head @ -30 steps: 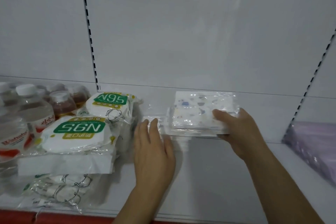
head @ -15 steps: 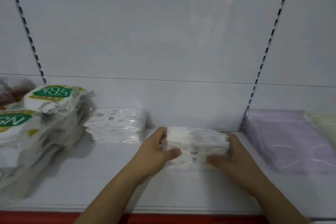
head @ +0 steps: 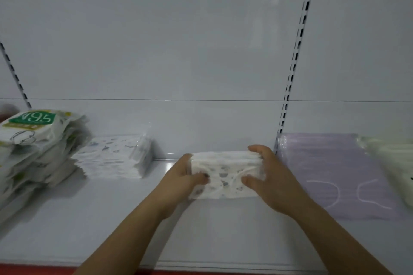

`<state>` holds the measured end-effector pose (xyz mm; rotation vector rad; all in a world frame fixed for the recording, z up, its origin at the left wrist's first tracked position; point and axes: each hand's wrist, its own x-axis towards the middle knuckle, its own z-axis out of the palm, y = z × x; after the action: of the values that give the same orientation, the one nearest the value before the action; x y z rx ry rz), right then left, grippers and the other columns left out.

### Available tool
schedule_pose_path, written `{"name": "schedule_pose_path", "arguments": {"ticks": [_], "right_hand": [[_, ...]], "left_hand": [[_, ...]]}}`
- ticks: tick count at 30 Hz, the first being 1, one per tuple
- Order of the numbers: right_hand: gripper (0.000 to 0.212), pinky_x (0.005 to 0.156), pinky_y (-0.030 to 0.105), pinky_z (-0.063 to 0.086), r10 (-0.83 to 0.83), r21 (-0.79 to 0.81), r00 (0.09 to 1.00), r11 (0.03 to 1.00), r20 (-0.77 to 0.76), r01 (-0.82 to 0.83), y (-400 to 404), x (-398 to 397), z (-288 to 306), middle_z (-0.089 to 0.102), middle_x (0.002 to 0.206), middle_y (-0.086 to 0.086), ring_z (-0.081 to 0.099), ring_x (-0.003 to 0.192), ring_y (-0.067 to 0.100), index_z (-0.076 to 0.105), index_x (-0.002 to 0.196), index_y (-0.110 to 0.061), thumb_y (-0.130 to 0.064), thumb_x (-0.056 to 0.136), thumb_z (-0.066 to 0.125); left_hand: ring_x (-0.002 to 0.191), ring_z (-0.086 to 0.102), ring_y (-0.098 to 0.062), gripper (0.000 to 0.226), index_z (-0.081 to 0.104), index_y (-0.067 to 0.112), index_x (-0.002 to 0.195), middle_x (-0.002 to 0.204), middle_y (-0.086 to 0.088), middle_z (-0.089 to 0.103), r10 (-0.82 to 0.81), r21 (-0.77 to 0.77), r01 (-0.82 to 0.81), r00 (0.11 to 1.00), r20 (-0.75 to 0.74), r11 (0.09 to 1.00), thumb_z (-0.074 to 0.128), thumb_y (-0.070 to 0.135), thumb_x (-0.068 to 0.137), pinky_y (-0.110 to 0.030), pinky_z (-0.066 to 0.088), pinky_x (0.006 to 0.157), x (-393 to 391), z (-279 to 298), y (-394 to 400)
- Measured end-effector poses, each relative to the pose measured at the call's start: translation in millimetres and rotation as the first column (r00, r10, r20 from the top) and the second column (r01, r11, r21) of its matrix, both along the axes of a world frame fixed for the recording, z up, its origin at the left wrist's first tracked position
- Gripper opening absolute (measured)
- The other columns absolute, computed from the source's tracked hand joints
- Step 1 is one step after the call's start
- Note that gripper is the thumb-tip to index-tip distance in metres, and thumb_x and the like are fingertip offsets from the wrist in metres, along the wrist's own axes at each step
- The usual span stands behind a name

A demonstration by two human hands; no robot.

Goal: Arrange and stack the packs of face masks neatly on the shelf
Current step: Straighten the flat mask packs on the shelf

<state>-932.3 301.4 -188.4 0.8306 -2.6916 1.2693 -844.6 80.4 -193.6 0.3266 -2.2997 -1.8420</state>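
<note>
Both hands grip one printed mask pack at mid-shelf.
Left hand (head: pixel 178 179) and right hand (head: pixel 271 179) clasp the ends of a white mask pack (head: pixel 224 174) with grey-blue print, thumbs on top. White shelf (head: pixel 111 225), glossy back panel (head: pixel 178 40); N95 stack (head: pixel 33 140), patterned stack (head: pixel 116 158) left, purple pack (head: pixel 339 174) right.

A shop: slotted shelf uprights (head: pixel 297 51), stacked N95 packs (head: pixel 33 140).

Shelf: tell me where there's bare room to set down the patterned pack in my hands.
Bare shelf lies between the patterned stack and the held pack, and along the front edge. Crowded: N95 pile far left; purple masks and cream pack on the right.
</note>
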Motion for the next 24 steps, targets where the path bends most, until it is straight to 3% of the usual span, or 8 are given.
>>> {"name": "schedule_pose_path", "arguments": {"ticks": [4,7,9,13,17,21,24], "right_hand": [[0.065,0.094,0.023,0.038,-0.098,0.098,0.977,0.988,-0.19,0.118,-3.3,-32.3,4.9,0.043,0.138,-0.003,0.048,0.123,0.016,0.039,0.144,-0.027,-0.02,0.086,0.066],[0.073,0.111,0.041,0.036,-0.155,0.346,0.875,0.876,-0.458,0.336,-11.8,-41.2,-0.3,0.031,0.154,0.009,0.033,0.142,0.031,0.038,0.148,-0.02,-0.025,0.081,0.067],[0.083,0.113,0.056,0.032,-0.066,0.464,0.837,0.807,-0.543,0.365,-17.4,-42.4,-8.0,0.034,0.155,0.016,0.029,0.144,0.042,0.045,0.145,-0.015,-0.03,0.068,0.071],[0.097,0.112,0.065,0.025,0.04,0.581,0.842,0.742,-0.538,0.336,-22.8,-44.9,-22.7,0.035,0.157,0.015,0.03,0.144,0.043,0.038,0.151,-0.017,-0.038,0.061,0.065],[0.103,0.112,0.066,0.027,0.011,0.595,0.843,0.714,-0.538,0.37,-27.1,-47.8,-22.5,0.032,0.158,0.018,0.03,0.143,0.045,0.032,0.155,-0.016,-0.04,0.06,0.067],[0.104,0.113,0.068,0.02,0.009,0.6,0.829,0.694,-0.559,0.397,-29.1,-50.4,-25.0,0.031,0.158,0.021,0.029,0.143,0.048,0.034,0.154,-0.012,-0.042,0.06,0.068],[0.102,0.114,0.068,0.017,0.008,0.594,0.825,0.698,-0.565,0.4,-30.6,-51.4,-28.8,0.029,0.159,0.021,0.026,0.144,0.048,0.034,0.153,-0.012,-0.042,0.06,0.064]], "left_hand": [[0.099,0.07,-0.018,0.04,0.058,0.021,0.115,0.11,-0.005,0.072,0.053,0.022,-0.053,0.999,-0.002,0.998,0.07,0.004,0.082,-0.03,0.059,0.073,-49.7,-0.3,16.5],[0.09,0.07,-0.016,0.048,0.054,0.018,0.119,0.105,-0.005,0.07,0.079,-0.003,-0.079,0.997,0.009,0.997,0.07,0.007,0.076,-0.027,0.056,0.064,-79.9,-1.2,21.4],[0.077,0.07,-0.015,0.057,0.058,0.008,0.119,0.096,-0.008,0.073,0.07,-0.034,-0.07,0.998,0.0,0.997,0.065,0.012,0.063,-0.029,0.055,0.057,-93.5,-7.5,19.3],[0.079,0.07,-0.023,0.059,0.049,0.009,0.119,0.095,-0.011,0.069,0.126,-0.007,-0.125,0.992,0.016,0.992,0.061,0.014,0.062,-0.031,0.056,0.06,-97.3,-12.7,22.3],[0.083,0.064,-0.017,0.048,0.039,0.011,0.124,0.098,-0.005,0.059,0.096,-0.005,-0.095,0.995,0.028,0.995,0.06,-0.002,0.084,-0.023,0.051,0.055,-101.8,-5.8,29.2],[0.096,0.065,-0.022,0.051,0.036,0.013,0.127,0.114,-0.012,0.061,0.101,-0.017,-0.1,0.993,0.058,0.995,0.059,-0.004,0.085,-0.025,0.053,0.062,-107.4,-8.6,36.6],[0.099,0.064,-0.026,0.053,0.042,0.009,0.124,0.115,-0.01,0.06,0.182,-0.156,-0.168,0.98,0.082,0.973,0.062,0.013,0.076,-0.037,0.057,0.08,-104.0,-13.6,36.8]]}}
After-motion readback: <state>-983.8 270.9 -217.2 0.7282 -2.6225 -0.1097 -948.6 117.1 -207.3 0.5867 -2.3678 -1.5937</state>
